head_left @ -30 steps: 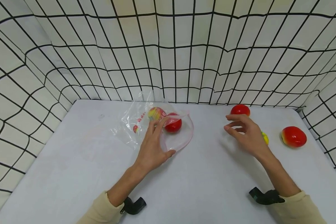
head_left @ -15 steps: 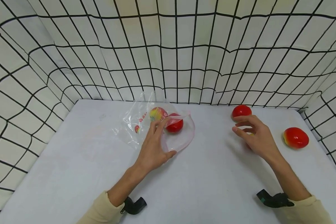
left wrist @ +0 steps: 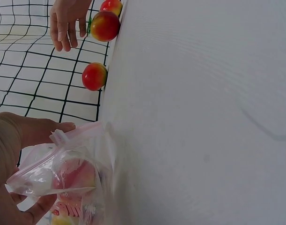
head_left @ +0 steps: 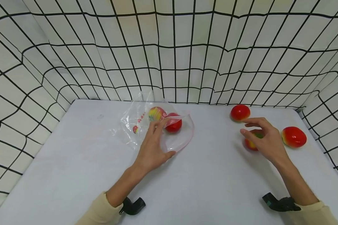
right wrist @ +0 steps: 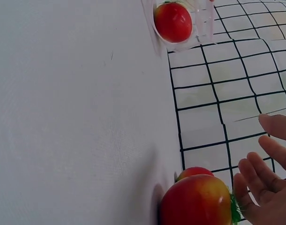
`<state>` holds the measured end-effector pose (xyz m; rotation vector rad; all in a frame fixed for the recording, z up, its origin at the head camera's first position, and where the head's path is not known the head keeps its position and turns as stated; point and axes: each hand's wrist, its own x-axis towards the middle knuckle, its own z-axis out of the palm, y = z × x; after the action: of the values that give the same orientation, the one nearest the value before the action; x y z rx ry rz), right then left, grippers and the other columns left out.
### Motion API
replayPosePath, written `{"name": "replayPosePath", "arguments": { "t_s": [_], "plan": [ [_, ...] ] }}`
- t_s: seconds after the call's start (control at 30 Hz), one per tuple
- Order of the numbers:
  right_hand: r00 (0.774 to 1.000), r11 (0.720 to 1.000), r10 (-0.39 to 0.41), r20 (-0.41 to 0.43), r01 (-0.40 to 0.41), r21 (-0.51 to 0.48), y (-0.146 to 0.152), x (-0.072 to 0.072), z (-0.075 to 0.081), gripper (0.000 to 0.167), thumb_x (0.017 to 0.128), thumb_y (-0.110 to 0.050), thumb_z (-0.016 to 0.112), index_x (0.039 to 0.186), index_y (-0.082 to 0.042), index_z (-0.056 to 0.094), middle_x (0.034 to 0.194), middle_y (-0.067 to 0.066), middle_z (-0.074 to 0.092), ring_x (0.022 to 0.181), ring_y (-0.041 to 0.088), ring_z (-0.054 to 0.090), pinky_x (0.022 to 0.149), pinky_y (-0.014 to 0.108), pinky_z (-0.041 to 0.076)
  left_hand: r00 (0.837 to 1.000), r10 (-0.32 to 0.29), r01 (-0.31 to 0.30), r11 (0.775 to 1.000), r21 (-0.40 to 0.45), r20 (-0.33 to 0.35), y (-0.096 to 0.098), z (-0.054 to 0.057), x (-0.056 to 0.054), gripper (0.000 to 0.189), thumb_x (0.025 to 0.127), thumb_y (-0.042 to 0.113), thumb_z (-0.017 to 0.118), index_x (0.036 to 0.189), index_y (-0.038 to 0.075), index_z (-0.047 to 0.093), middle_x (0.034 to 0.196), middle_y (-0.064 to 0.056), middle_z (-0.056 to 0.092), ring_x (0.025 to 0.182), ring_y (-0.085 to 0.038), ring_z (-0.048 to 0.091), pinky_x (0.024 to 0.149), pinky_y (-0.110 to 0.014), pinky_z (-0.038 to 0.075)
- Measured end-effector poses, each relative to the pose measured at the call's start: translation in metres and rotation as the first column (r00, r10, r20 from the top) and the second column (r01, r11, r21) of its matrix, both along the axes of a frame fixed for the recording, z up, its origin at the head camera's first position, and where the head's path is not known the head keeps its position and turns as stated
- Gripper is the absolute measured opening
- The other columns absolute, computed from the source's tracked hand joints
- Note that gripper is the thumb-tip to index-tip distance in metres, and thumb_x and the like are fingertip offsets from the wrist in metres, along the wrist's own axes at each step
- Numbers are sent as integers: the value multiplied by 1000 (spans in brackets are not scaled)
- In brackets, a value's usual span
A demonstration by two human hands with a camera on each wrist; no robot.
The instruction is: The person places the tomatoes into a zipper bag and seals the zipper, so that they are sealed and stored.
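Note:
My left hand (head_left: 153,151) holds the mouth of a clear plastic bag (head_left: 181,139) with a pink rim, thumb and fingers spread across the opening. Inside the bag lie a glossy red fruit (head_left: 173,124) and a red-yellow fruit (head_left: 156,114), partly behind red print. My right hand (head_left: 266,140), fingers loosely bent, hovers over a red-yellow fruit (head_left: 250,145) with a green tuft; the hand hides part of it. In the right wrist view that fruit (right wrist: 196,201) sits beside the fingers, with a gap visible between them.
Another red fruit (head_left: 240,112) lies near the back edge, just beyond the right fingertips. A larger red fruit (head_left: 294,137) is to the right of that hand. Black wire mesh (head_left: 174,56) stands before pale walls around the white table (head_left: 202,187).
My right hand has shifted to the right and slightly nearer, from beside the fruits to above the tufted one. The left hand and the bag stay in place.

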<state>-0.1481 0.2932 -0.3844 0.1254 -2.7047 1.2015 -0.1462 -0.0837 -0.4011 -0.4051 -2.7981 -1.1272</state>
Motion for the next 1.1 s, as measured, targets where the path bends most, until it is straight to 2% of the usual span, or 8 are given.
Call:
{"name": "replayPosePath", "arguments": {
  "t_s": [0.3,0.53,0.73,0.83,1.0,1.03,1.1],
  "plan": [
    [998,999,-45,-34,46,6,6,1,0,41,97,-25,75,136,-15,65,132,5,60,112,-7,54,89,-3,43,1000,-1,1,1000,-3,4,-2,0,0,113,68,17,97,160,32,34,146,-5,43,139,-27,49,100,-49,61],
    [997,995,-81,5,81,52,16,3,-1,44,96,-30,75,137,-17,64,134,7,60,113,-11,48,89,-2,37,1000,-4,4,1000,1,1,-2,-1,-1,112,68,17,97,159,32,34,145,-5,43,140,-26,48,101,-49,61],
    [994,993,-102,33,99,68,25,6,-3,45,97,-33,74,138,-19,63,135,6,58,116,-6,47,91,3,36,1000,-12,12,1000,11,14,-1,0,-2,111,69,17,97,159,31,35,147,-4,43,141,-26,47,100,-49,61],
    [993,991,-107,46,104,81,28,6,-4,47,97,-35,73,140,-19,62,139,8,57,121,4,48,99,16,41,1000,-15,15,1000,11,11,-1,0,-2,111,68,18,97,159,30,35,147,-5,43,141,-26,47,101,-49,61],
    [992,991,-99,72,91,99,32,7,-7,52,99,-35,71,145,-15,57,146,16,53,131,34,46,112,51,44,1000,-10,10,1000,3,7,-1,0,-2,111,68,18,97,159,29,36,147,-5,43,141,-26,47,101,-49,61],
    [992,991,-96,80,88,100,33,7,-8,54,99,-35,71,147,-15,56,147,17,51,132,37,46,112,52,44,1000,-9,9,1000,1,7,-2,0,-1,110,68,18,97,159,29,36,146,-5,43,140,-26,47,101,-48,61],
    [991,991,-92,98,81,107,35,7,-10,57,99,-35,71,148,-13,54,150,19,49,134,40,45,112,47,45,1000,-6,6,1000,-1,6,-2,-1,-1,110,68,18,97,159,30,36,146,-5,44,140,-26,48,101,-48,61]
  ]
}}
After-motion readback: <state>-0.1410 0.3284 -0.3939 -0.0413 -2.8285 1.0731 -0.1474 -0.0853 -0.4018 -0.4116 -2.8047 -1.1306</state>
